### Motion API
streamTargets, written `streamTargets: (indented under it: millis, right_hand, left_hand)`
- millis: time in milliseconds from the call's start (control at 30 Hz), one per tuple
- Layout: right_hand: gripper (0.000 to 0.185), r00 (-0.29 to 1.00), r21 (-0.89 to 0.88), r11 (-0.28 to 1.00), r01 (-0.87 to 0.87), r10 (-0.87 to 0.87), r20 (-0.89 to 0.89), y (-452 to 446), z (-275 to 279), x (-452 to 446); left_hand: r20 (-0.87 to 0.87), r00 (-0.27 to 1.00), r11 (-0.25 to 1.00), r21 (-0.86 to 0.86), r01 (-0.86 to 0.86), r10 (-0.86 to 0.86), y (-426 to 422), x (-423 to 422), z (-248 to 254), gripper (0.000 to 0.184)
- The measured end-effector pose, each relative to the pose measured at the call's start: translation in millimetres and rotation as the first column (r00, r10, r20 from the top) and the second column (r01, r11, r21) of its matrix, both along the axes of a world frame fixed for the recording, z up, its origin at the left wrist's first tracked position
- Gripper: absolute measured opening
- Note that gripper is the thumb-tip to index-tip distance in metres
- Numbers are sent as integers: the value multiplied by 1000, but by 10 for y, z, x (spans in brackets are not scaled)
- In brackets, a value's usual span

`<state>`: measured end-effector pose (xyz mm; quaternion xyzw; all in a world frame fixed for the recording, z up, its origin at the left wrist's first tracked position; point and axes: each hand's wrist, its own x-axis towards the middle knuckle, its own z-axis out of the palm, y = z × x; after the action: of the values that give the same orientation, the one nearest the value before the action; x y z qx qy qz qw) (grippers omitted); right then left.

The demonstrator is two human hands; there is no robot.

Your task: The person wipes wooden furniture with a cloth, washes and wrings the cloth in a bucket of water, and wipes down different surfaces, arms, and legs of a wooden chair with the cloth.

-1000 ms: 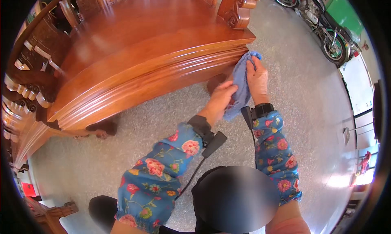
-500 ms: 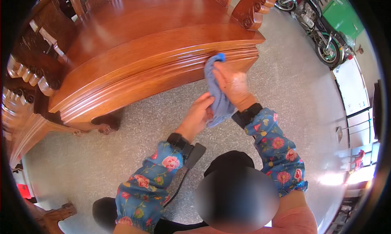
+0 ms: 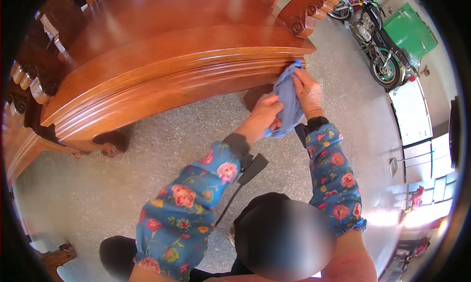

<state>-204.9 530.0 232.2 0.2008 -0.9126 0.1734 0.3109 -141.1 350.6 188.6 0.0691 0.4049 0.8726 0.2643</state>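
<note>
A blue-grey cloth (image 3: 287, 98) is stretched between my two hands at the right end of a polished wooden bench (image 3: 171, 78). My right hand (image 3: 308, 90) grips its upper right side, close against the bench's moulded front edge. Lower and to the left, my left hand (image 3: 266, 112) is closed on the cloth's lower part, its fingertips partly hidden by the fabric. The cloth's bright blue top end lies against the front edge near the corner. Both forearms wear flowered sleeves and black wrist straps.
Carved armrests (image 3: 306, 17) rise at the bench's ends, and a carved foot (image 3: 113, 143) stands beneath its left part. Speckled floor (image 3: 186, 139) spreads below. A motorcycle (image 3: 378, 46) and a green box (image 3: 409, 30) are at the upper right. A dangling cable hangs from my left wrist.
Both hands have moved right with the cloth along the front edge, toward the bench's right corner. The left hand now sits higher, and the right hand's fingers are bent around the cloth.
</note>
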Motion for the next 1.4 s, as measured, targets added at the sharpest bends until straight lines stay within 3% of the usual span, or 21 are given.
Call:
streamTargets:
  millis: [67,133,200,333,433,467,533,633,733,833,1000,1067,1200,1267,1300,1400]
  right_hand:
    - [21,992,-10,992,127,-127,-2,223,-30,-106]
    - [21,989,-37,989,146,-146,4,272,16,-138]
    - [23,931,-24,934,355,-352,100,291,36,-152]
    - [24,920,21,926,376,-376,112,201,71,-131]
    - [19,981,53,980,190,-192,33,-59,118,17]
    - [19,983,44,984,175,-177,44,-105,118,53]
    - [16,994,59,993,97,-100,39,-227,33,9]
    - [15,992,6,999,-46,45,119,-762,100,210]
    - [16,984,83,982,-167,161,83,-889,185,212]
    - [18,911,155,898,-412,405,78,-1386,240,383]
    - [21,865,398,779,-486,495,88,-2057,299,533]
    - [25,862,468,728,-501,466,197,-2297,278,626]
    - [29,850,456,732,-506,512,122,-2834,301,890]
    - [31,850,420,742,-522,495,182,-3130,299,1038]
    - [36,843,385,754,-533,432,321,-3267,299,1079]
    - [38,832,377,747,-547,436,343,-3680,351,1227]
  left_hand:
    - [-32,999,997,-73,-10,7,147,-132,91,20]
    - [-113,993,973,-228,19,-46,275,-239,137,18]
    - [-95,995,970,-244,0,-24,344,-261,141,17]
    - [-84,996,969,-249,-2,-19,289,-243,92,18]
    - [-119,990,970,-239,49,-80,88,-111,-9,20]
    - [-110,992,968,-250,37,-67,16,-36,-34,20]
    - [1,1000,994,-107,6,-6,-185,93,-119,20]
    - [-17,998,989,-134,-64,62,-596,326,-172,20]
    - [-50,995,992,-80,-95,92,-602,421,-192,19]
    - [-19,987,986,-38,-160,160,-785,696,-152,18]
    - [37,943,944,10,-330,329,-1184,859,-124,18]
    - [93,921,925,-1,-379,378,-1424,1008,-125,17]
    - [178,859,873,4,-488,480,-1742,1168,-178,17]
    - [205,789,809,-17,-588,579,-1926,1207,-235,16]
    - [207,765,786,-32,-617,609,-2021,1233,-253,16]
    - [270,653,674,20,-739,708,-2202,1253,-298,15]
